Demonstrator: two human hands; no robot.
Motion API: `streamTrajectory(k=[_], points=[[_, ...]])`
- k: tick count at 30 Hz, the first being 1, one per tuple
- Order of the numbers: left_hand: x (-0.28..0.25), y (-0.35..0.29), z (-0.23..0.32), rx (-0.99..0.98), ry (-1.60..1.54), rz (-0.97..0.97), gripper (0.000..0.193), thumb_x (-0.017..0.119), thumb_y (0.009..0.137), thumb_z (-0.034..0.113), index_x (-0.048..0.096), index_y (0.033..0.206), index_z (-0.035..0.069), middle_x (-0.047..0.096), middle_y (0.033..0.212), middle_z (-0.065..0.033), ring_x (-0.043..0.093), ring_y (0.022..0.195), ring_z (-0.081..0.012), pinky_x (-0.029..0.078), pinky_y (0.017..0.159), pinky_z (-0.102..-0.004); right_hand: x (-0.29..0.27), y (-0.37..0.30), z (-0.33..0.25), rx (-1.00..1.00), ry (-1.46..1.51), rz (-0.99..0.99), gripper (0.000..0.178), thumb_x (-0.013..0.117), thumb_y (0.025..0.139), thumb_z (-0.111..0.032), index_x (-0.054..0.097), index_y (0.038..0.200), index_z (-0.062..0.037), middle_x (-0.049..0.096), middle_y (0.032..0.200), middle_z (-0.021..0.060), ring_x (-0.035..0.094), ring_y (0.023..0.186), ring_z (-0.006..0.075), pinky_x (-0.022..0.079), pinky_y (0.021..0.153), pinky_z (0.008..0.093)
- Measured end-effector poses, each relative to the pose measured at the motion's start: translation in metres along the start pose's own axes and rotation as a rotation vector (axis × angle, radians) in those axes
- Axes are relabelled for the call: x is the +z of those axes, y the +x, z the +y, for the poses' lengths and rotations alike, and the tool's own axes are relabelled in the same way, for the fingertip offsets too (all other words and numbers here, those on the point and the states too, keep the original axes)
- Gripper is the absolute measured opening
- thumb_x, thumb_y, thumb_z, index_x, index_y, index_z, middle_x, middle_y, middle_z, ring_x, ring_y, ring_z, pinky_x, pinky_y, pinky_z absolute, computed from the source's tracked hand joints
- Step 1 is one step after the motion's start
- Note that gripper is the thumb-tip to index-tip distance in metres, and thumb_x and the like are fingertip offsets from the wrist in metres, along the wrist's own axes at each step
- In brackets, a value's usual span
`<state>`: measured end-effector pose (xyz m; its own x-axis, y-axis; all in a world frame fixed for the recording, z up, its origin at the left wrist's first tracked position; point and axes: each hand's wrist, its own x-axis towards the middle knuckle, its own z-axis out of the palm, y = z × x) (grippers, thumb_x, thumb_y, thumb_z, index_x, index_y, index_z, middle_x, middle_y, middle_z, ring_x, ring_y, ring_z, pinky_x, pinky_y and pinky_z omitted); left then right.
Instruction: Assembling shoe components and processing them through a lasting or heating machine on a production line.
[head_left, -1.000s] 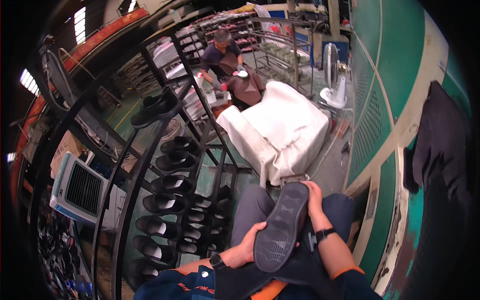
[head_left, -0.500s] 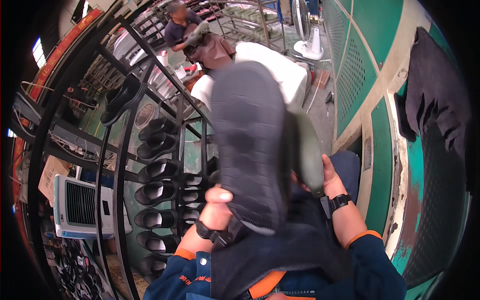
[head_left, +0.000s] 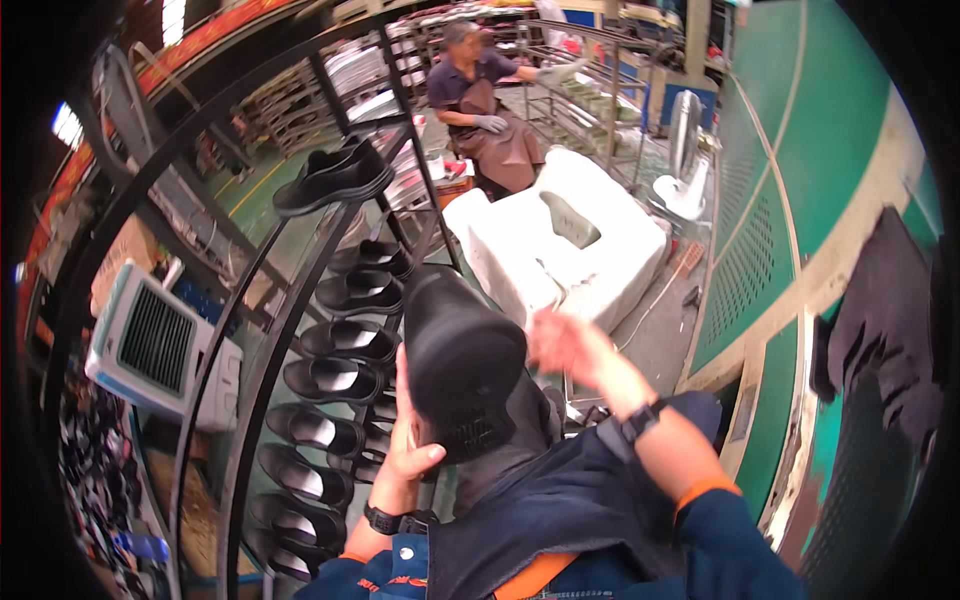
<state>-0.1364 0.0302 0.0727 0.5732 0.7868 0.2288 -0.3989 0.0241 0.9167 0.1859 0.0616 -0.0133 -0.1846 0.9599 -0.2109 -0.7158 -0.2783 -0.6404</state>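
My left hand [head_left: 410, 445] grips a black shoe [head_left: 458, 365] from below, sole side turned toward me, in front of my lap. My right hand [head_left: 562, 342] is blurred just to the right of the shoe, fingers apart, not clearly touching it. Both wrists wear black watches. A dark apron [head_left: 560, 505] covers my lap under the shoe. To my left stands a black metal rack [head_left: 300, 300] with several black shoes [head_left: 345, 345] on its pegs, and one more black shoe [head_left: 335, 178] sits at its top.
A white foam-like bulky seat [head_left: 570, 250] lies ahead on the floor. Behind it a seated person in a brown apron [head_left: 490, 110] works with gloves. A white fan unit [head_left: 165, 350] stands left, a pedestal fan [head_left: 685, 150] ahead right, a green perforated wall [head_left: 790, 200] on the right.
The shoe has dropped from close before my face to lower in front of me. My right hand has come off it and swings at its right side.
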Motion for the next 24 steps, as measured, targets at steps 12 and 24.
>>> streamTrajectory(k=[12, 24], points=[[0.027, 0.012, 0.002, 0.823, 0.997, 0.135, 0.045, 0.092, 0.073, 0.029, 0.061, 0.103, 0.016, 0.01, 0.167, -0.0274, 0.001, 0.15, -0.0602, 0.009, 0.119, -0.0666, 0.174, -0.051, -0.021, -0.345, -0.754, -0.417, 0.077, 0.067, 0.097, -0.023, 0.026, 0.159, 0.0002, 0.034, 0.161, 0.013, 0.033, 0.148, 0.0217, 0.024, 0.121, 0.0342], [-0.134, 0.252, 0.102, 0.605, 1.271, 0.662, 0.034, 0.07, 0.072, 0.022, 0.065, 0.103, 0.008, 0.035, 0.161, -0.0156, 0.018, 0.154, -0.0429, 0.004, 0.115, -0.075, 0.144, -0.072, -0.105, -0.041, -1.228, -0.172, 0.035, 0.065, 0.099, -0.021, 0.065, 0.13, -0.0042, 0.072, 0.104, 0.0031, 0.061, 0.09, 0.0069, 0.05, 0.078, 0.0246]])
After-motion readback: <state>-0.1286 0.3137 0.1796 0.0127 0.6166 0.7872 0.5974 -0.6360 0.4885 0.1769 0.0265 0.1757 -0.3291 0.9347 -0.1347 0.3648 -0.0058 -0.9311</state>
